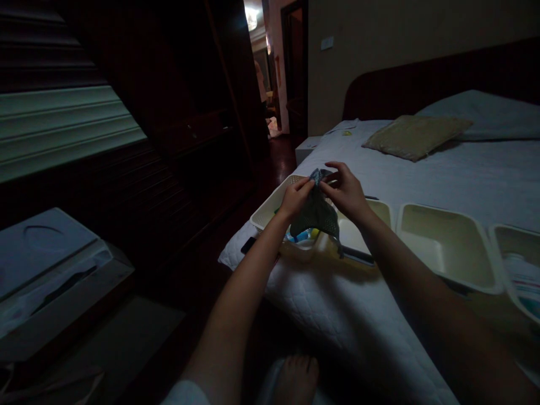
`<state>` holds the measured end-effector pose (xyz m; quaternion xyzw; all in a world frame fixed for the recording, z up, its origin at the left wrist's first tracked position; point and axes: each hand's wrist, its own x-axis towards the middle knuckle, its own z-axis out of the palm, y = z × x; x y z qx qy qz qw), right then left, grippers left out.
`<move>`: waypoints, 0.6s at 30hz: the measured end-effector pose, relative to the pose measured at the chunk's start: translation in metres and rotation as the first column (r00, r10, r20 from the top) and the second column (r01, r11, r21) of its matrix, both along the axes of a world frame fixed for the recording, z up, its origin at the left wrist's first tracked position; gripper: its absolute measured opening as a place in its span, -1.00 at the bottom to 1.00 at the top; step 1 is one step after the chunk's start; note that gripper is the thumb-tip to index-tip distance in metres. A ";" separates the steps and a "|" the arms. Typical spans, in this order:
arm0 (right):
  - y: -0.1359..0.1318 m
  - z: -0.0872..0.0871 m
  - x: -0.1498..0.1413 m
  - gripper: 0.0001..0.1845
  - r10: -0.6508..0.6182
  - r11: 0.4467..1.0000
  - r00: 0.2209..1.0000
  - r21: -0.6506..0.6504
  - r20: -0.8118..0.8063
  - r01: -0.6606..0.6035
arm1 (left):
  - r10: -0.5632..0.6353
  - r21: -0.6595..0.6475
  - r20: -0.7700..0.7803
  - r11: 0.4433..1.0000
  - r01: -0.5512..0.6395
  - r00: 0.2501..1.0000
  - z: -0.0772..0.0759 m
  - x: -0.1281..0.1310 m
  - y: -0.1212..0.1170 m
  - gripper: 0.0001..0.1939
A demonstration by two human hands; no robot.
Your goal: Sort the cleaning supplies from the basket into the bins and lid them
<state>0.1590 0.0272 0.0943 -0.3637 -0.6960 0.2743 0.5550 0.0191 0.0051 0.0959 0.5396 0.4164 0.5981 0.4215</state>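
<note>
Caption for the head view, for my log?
The left hand and right hand hold a dark cloth over a cream basket on a bed.

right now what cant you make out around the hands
Head view:
- Contents of the cream plastic basket: mostly hidden by the dark green cloth, left hand and right hand; only blue and yellow bits show.
- Rightmost plastic tray: cut off by the right edge, so its striped contents are partly hidden.
</note>
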 end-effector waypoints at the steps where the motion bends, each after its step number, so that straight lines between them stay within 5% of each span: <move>1: 0.000 0.000 0.000 -0.50 -0.011 1.000 1.000 0.019 0.018 0.011 | -0.002 0.000 -0.006 1.000 0.002 1.000 0.001 0.000 0.000 -0.88; 13: -0.007 0.003 -0.002 -0.59 -0.058 0.988 0.980 0.151 0.192 0.029 | 0.024 0.117 -0.174 0.993 -0.004 0.984 0.010 0.007 -0.009 -0.91; 18: -0.006 0.004 0.002 -0.50 -0.008 0.993 0.980 0.113 0.198 -0.015 | 0.132 0.061 -0.075 0.990 -0.128 0.988 0.008 0.004 -0.001 -0.80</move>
